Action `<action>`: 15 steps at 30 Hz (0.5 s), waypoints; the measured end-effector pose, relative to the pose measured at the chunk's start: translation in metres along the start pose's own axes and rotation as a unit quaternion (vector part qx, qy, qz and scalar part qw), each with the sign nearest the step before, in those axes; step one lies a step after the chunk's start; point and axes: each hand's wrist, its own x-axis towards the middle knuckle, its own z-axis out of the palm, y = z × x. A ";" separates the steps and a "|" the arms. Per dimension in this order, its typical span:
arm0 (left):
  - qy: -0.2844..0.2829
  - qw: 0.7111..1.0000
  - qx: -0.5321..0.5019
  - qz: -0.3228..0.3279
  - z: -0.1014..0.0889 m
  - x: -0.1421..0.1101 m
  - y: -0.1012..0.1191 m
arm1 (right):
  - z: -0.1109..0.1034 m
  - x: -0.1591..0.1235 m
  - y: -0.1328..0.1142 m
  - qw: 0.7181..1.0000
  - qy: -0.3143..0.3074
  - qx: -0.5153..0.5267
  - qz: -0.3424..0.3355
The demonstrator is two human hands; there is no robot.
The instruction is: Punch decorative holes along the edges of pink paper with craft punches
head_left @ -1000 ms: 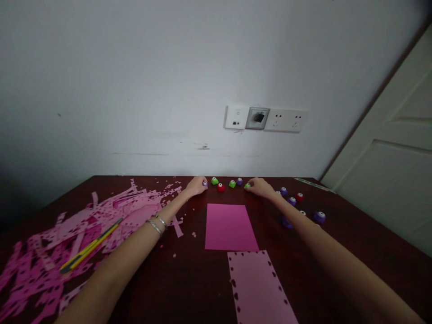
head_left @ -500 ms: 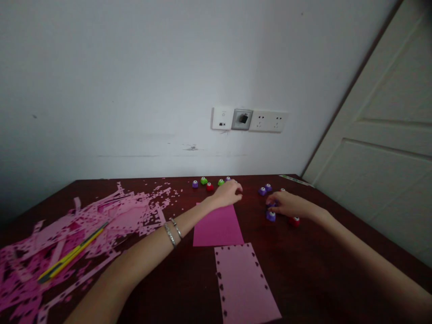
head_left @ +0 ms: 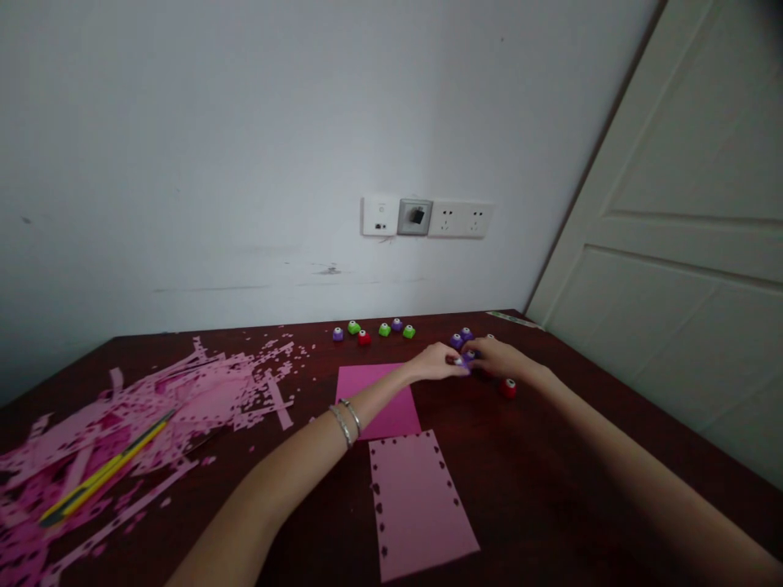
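My left hand (head_left: 437, 361), with two silver bracelets at its wrist, is closed on a small purple paper punch (head_left: 463, 368) with a white button. Close against it, my right hand (head_left: 497, 359) has its fingers curled on another purple paper punch (head_left: 470, 356). The fingertips of both hands nearly meet. Just behind them stand two more purple punches (head_left: 456, 340), and a red punch (head_left: 508, 389) sits below my right hand. Under my left forearm lies a bright pink sheet (head_left: 367, 383). Nearer me is a pale pink sheet (head_left: 419, 505) with heart-shaped cutouts along its edges.
Several green, purple and red punches (head_left: 384, 329) line the back of the dark wooden table (head_left: 538, 489). Pink punched scraps (head_left: 208, 391) heap up on the left, with a yellow utility knife (head_left: 110, 469) on top. A wall with sockets (head_left: 458, 219) rises behind.
My left hand has moved right from the back row of punches to the purple one beside my right hand. The view has turned slightly right. The sheets have stayed in place.
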 end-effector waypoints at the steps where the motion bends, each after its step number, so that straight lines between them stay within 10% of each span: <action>1: -0.009 0.994 -0.111 -0.008 -0.011 -0.005 -0.004 | -0.002 -0.001 -0.001 0.998 0.003 0.062 -0.014; 4: -0.059 0.917 -0.394 -0.015 -0.046 -0.029 -0.013 | -0.007 -0.005 -0.011 0.955 -0.003 0.295 -0.031; 8: -0.083 0.853 -0.516 0.014 -0.077 -0.060 -0.021 | -0.007 -0.007 -0.030 0.861 -0.022 0.506 -0.043; 11: -0.071 0.858 -0.508 0.019 -0.088 -0.073 -0.023 | -0.004 0.003 -0.043 0.843 -0.040 0.533 -0.066; 15: -0.015 0.939 -0.341 -0.038 -0.108 -0.088 -0.029 | 0.004 0.032 -0.056 0.918 -0.052 0.393 -0.033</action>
